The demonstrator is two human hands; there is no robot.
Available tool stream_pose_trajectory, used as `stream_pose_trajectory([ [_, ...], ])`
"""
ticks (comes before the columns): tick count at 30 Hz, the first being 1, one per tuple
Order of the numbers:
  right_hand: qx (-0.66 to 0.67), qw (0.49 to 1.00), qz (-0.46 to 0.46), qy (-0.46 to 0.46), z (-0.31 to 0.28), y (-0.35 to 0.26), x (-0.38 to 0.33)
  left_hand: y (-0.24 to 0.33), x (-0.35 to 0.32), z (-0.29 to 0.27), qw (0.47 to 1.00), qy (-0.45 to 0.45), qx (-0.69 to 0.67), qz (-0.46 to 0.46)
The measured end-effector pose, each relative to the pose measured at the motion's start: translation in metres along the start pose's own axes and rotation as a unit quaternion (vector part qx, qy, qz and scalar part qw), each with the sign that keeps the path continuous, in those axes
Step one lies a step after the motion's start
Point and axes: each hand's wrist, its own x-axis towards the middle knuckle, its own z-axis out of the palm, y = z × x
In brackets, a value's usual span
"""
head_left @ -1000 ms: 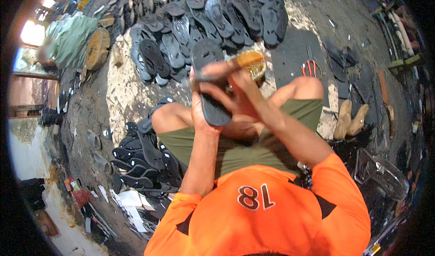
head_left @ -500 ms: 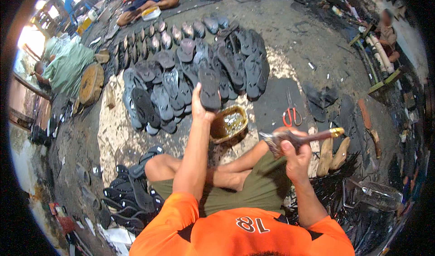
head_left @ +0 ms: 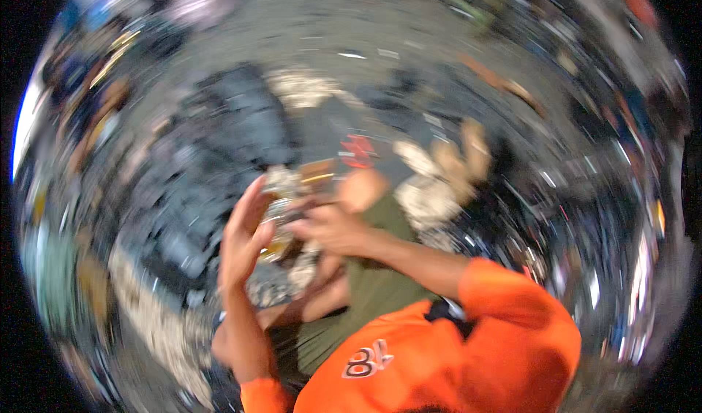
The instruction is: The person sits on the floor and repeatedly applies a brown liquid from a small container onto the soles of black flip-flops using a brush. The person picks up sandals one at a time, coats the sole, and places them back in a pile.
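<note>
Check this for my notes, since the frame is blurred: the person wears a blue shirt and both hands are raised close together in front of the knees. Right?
Not quite: the shirt is orange, not blue, as the head view shows. The left hand and right hand are indeed raised close together.

Two hands, the left hand (head_left: pixel 245 234) and the right hand (head_left: pixel 329 230), one red tool (head_left: pixel 358 149) on the ground; the dark sandals are too blurred to count.

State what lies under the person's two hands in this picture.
Under the left hand and right hand a blurred brownish container shows, on the ground. Its contents stay unreadable, partly covered by the hands.
</note>
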Motion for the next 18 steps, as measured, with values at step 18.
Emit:
stream_pose_trajectory([
  [18,-0.558,0.35,0.451,0.603,-0.593,-0.005,-0.246,0.046,-0.089,-0.138,0.874,0.234,0.412,0.104],
])
